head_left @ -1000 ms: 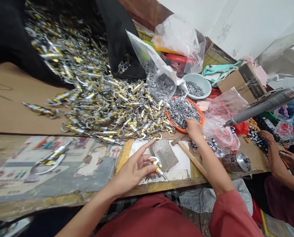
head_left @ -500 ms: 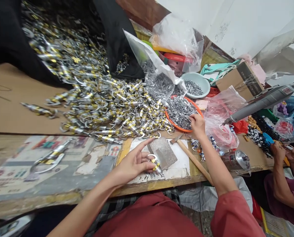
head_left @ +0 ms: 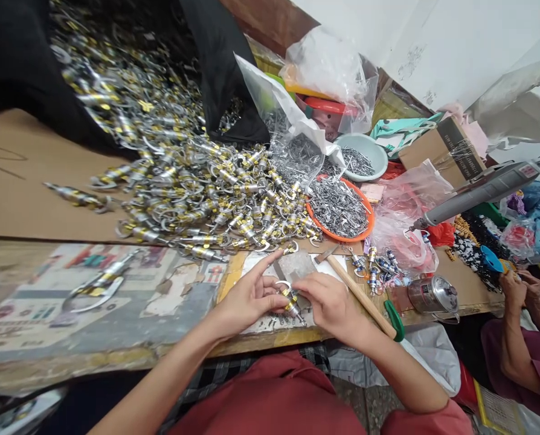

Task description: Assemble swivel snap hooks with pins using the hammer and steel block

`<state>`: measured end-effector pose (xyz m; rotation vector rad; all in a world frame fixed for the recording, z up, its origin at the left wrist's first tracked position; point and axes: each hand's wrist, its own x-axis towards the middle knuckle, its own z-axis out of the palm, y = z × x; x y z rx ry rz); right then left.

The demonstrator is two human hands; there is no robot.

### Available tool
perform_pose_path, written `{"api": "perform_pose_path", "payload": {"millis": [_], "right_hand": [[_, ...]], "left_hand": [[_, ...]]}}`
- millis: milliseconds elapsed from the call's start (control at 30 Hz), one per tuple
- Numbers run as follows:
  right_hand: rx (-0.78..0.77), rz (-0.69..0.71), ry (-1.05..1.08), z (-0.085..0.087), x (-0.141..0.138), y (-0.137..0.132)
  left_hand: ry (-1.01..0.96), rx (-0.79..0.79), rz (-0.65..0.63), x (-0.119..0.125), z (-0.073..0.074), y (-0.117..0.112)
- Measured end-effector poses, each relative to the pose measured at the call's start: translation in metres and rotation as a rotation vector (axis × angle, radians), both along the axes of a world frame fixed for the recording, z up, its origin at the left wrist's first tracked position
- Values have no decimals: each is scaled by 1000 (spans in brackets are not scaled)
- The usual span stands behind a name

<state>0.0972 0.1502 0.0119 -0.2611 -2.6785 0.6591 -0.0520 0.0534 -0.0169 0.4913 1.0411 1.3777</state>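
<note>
My left hand (head_left: pixel 247 299) pinches a small silver-and-gold clasp (head_left: pixel 289 300) over a grey metal block (head_left: pixel 297 269) near the table's front edge, index finger stretched out. My right hand (head_left: pixel 328 302) has its fingers closed at the clasp's right end, perhaps on a small metal piece too small to name. A large heap of the same clasps (head_left: pixel 183 175) spreads across the cardboard behind. An orange bowl (head_left: pixel 363 232) full of small metal pieces sits to the right of the heap. A wooden-handled hammer (head_left: pixel 356 290) lies beside my right hand.
A pale bowl (head_left: pixel 379 154) of pins and clear plastic bags (head_left: pixel 328 66) stand behind. Several finished clasps (head_left: pixel 379 266) and a steel cup (head_left: pixel 433 296) lie at right. Another person's hands (head_left: pixel 519 287) work at the far right, under a grey power tool (head_left: pixel 478 190).
My right hand has left the orange bowl and come back to the clasp held in my left hand. The left hand has hardly moved.
</note>
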Motion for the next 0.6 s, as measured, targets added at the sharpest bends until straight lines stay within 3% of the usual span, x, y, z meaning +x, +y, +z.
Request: {"api": "perform_pose_path", "payload": {"millis": [167, 400, 600], "right_hand": [[-39, 52, -20, -3, -9, 2], [-388, -127, -86, 4, -13, 3], [-307, -130, -131, -4, -16, 2]], "left_hand": [[2, 11, -12, 1, -1, 0], [-17, 8, -1, 1, 0, -1], [-15, 17, -19, 0, 0, -1]]}}
